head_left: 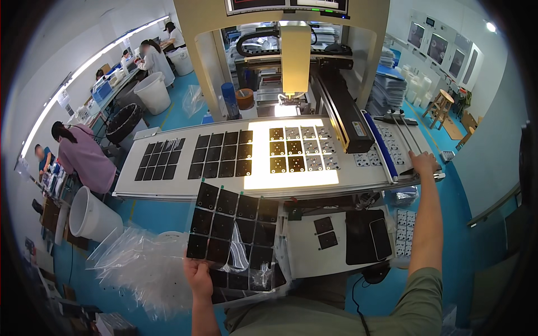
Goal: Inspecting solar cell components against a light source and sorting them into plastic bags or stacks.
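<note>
My left hand (199, 277) is closed on the lower left edge of a clear film sheet (221, 227) that carries rows of black square pieces. The sheet is tilted up in front of the machine table, with light glinting off it and more dark squares below. At the table's right end, my right hand (424, 163) is closed at the near end of two thin metal rods (412, 134); its fingertips are partly hidden. Just left of it lies a long blue and white roller (381, 147) across a sheet of silvery pieces (367, 158).
On the long table (185, 187), black squares (159, 159) lie in grids; a lit panel (260, 173) is in the middle. The machine head (295, 61) hangs above it. A phone (380, 239) and black pad (358, 224) are nearer. Plastic bags (145, 269) lie left; people work beyond.
</note>
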A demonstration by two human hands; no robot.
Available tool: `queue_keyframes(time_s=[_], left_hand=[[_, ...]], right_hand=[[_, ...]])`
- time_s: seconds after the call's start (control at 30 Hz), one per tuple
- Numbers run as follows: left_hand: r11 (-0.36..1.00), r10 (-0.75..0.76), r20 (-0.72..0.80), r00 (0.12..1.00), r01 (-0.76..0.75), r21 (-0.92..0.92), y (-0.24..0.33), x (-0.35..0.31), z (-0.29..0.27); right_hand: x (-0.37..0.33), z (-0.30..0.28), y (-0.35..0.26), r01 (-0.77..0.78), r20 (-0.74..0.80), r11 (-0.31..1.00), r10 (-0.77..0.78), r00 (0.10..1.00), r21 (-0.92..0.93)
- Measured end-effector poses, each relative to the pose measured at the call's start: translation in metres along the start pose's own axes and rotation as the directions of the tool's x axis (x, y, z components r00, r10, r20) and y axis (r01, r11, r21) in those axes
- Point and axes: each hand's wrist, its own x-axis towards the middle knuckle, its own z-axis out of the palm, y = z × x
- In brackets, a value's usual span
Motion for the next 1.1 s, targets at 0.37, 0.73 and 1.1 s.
queue_keyframes(time_s=[0.37,0.73,1.1], left_hand=[[0.998,0.032,-0.03,0.999,-0.034,-0.057,0.0008,0.0004,0.0009],[1.0,0.014,0.006,1.0,-0.014,-0.003,-0.0001,-0.0008,0.0006],[1.0,0.002,-0.014,1.0,-0.002,0.031,-0.0013,-0.0001,-0.0012]], right_hand=[[0.0006,-0.0033,-0.0009,-0.06,-0.008,0.996,0.06,0.998,-0.059],[0.0053,0.0004,0.0017,-0.053,0.005,0.996,0.054,0.999,-0.074],[0.0056,0.0007,0.0032,0.0,0.055,1.0,0.001,0.998,-0.015]])
